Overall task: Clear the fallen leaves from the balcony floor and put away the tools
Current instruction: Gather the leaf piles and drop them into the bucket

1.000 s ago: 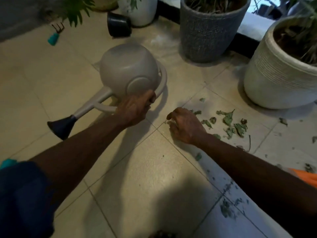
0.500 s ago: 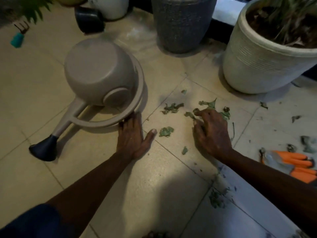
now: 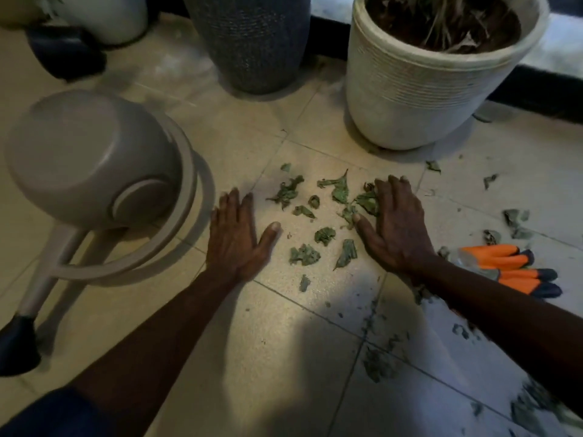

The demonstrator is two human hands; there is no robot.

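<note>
Leaves [image 3: 325, 234] lie scattered on the tiled balcony floor [image 3: 262, 351], a loose patch of green scraps between the person's two hands. The left hand [image 3: 235, 238] rests flat on the tile, palm down, fingers straight and thumb spread toward the patch, grasping nothing; it sits just beside the hoop handle of the beige watering can [image 3: 91, 162]. The can lies tipped over at the left, its dark spout head [image 3: 17, 345] pointing to the lower left. The right hand [image 3: 396, 225] is also palm down and released, fingers straight, its thumb side touching the right edge of the patch, with a few leaves partly under the fingers. More scraps are strewn over the tiles to the right and lower right. Just right of the right forearm lie orange gloves [image 3: 511, 269] with dark fingertips. Behind the leaves stands a ribbed white pot [image 3: 422, 89] holding dry stalks, and to its left a dark grey textured pot [image 3: 252, 42]. At the top left are another pale pot [image 3: 107, 14] and a small dark pot [image 3: 66, 55], both blurred.
</note>
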